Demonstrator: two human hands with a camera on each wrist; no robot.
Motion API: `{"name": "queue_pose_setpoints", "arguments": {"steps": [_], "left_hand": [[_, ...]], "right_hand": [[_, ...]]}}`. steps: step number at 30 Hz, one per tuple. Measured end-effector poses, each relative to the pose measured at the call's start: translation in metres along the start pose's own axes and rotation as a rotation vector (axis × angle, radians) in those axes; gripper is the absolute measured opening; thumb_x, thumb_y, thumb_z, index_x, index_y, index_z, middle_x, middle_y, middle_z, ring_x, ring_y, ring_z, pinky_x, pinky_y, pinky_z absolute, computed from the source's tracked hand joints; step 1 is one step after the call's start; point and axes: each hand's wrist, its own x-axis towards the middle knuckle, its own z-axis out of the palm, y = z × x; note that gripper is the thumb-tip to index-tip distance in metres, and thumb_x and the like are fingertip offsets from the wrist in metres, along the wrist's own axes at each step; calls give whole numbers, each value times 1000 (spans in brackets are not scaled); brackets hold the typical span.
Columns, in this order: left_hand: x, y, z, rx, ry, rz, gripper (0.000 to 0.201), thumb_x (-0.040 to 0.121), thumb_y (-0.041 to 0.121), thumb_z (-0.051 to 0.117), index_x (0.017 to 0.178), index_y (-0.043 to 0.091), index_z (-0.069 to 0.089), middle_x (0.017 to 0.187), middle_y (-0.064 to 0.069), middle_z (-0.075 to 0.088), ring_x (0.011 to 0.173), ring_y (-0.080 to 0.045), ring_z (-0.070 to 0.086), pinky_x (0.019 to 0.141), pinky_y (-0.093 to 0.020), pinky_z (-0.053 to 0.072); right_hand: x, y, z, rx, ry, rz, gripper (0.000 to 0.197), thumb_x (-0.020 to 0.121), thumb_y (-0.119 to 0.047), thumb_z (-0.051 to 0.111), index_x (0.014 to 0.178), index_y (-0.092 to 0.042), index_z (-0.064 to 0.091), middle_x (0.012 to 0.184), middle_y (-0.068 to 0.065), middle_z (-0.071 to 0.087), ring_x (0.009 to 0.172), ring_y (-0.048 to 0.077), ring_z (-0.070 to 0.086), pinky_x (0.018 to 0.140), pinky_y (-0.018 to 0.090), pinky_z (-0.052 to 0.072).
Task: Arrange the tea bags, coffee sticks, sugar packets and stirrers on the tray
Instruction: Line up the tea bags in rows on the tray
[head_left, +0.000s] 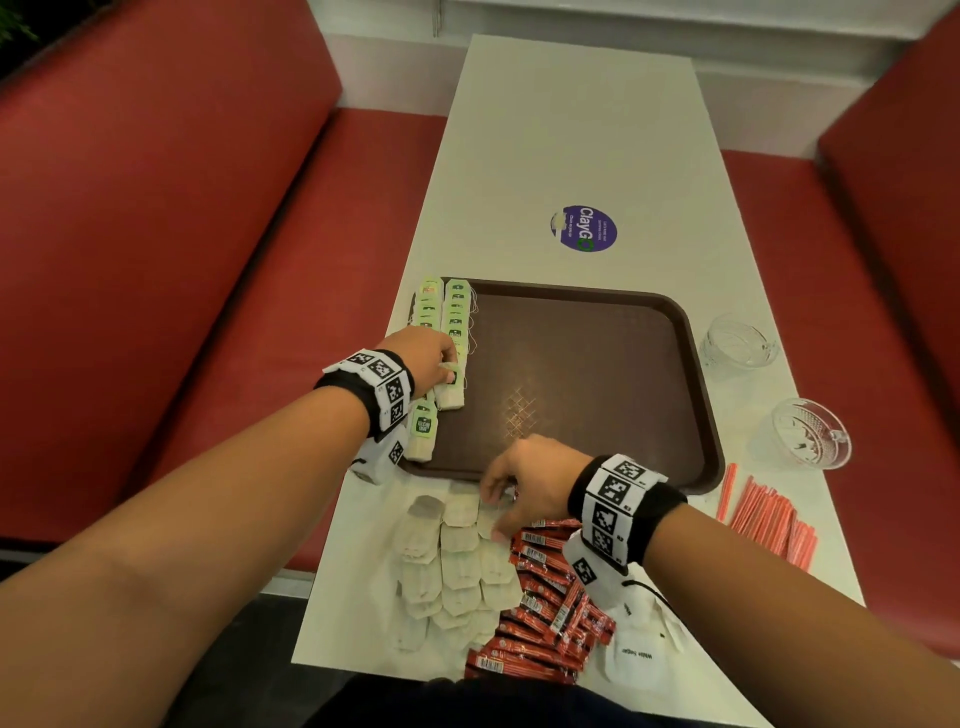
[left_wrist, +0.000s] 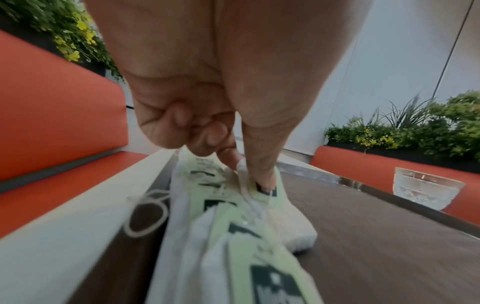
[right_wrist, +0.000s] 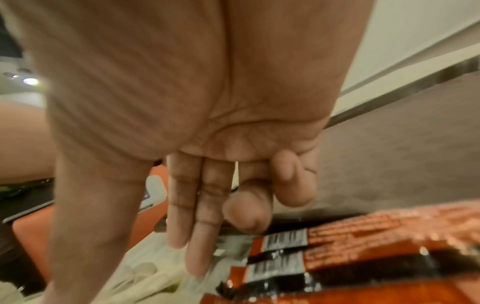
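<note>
My left hand (head_left: 423, 358) pinches a tea bag (head_left: 451, 388) on the tray (head_left: 691, 364). My right hand (head_left: 530, 480), fingers loose, reaches the loose tea bags (head_left: 457, 561); any contact is hidden, I think.

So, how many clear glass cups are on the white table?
2, both right of the brown plastic tray: one clear glass cup beside its far corner, the other glass cup nearer, by the orange stirrers.

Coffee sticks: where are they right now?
Head view: the coffee sticks lie piled on the table, below the tray, right of the loose tea bags, beside the right hand.
</note>
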Motion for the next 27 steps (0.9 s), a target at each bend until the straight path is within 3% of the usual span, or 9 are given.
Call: {"name": "queue_pose_setpoints", "arguments": {"steps": [4,7,11,14,18,20,21,27], "left_hand": [[1,7,2,-8,115,-75,35,89,45,66,112,21,52,105,0,58,90,-21,56,72,-31,42],[-1,16,8,61,67,-101,46,88,58,60,108,18,49,97,-1,59,88,-23,57,67,-33,44],[-1,16,17,103,-7,-113,43,85,55,62,106,19,51,101,-4,63,84,-24,57,72,-34,49],[-10,20,11,86,15,-109,41,87,56,59,107,21,53,99,-3,63,87,-24,60,76,-36,52],[-36,23,-1,-85,79,19,27,90,53,59,100,28,57,85,9,62,83,-12,59,69,-29,45],[-57,24,-3,-178,50,134,18,91,47,63,97,30,62,86,11,65,80,-6,59,68,-26,43],[-67,25,-2,-189,20,187,14,90,44,65,97,31,65,87,13,65,81,-5,59,70,-25,44],[-110,27,30,22,-191,362,21,86,41,69,104,32,70,97,15,68,88,-6,61,82,-28,50]], "right_hand": [[-1,-3,7,-63,-48,-8,49,68,-44,88,109,-26,69,101,-14,70,84,8,63,77,27,53],[-1,-4,7,-81,-33,-14,39,73,-36,86,107,-24,71,100,-11,72,84,9,64,80,29,55],[-3,-6,7,-98,-19,0,24,81,-32,76,103,-22,76,101,-8,74,92,14,68,87,35,57],[-6,-8,7,-97,15,2,23,86,-30,69,105,-20,74,104,-4,74,95,17,68,88,36,56],[-12,-10,3,-74,95,14,20,92,-30,61,107,-21,69,101,-3,68,94,19,63,85,35,54],[-15,-8,3,-44,138,20,3,91,-29,60,90,-26,61,88,-7,61,85,19,61,77,35,54],[-16,-7,2,-29,158,26,9,90,-27,61,83,-28,55,83,-8,59,81,19,59,74,34,52],[-27,-3,0,124,285,24,18,88,-21,61,75,-20,48,74,-1,57,64,15,50,62,31,44]]}}
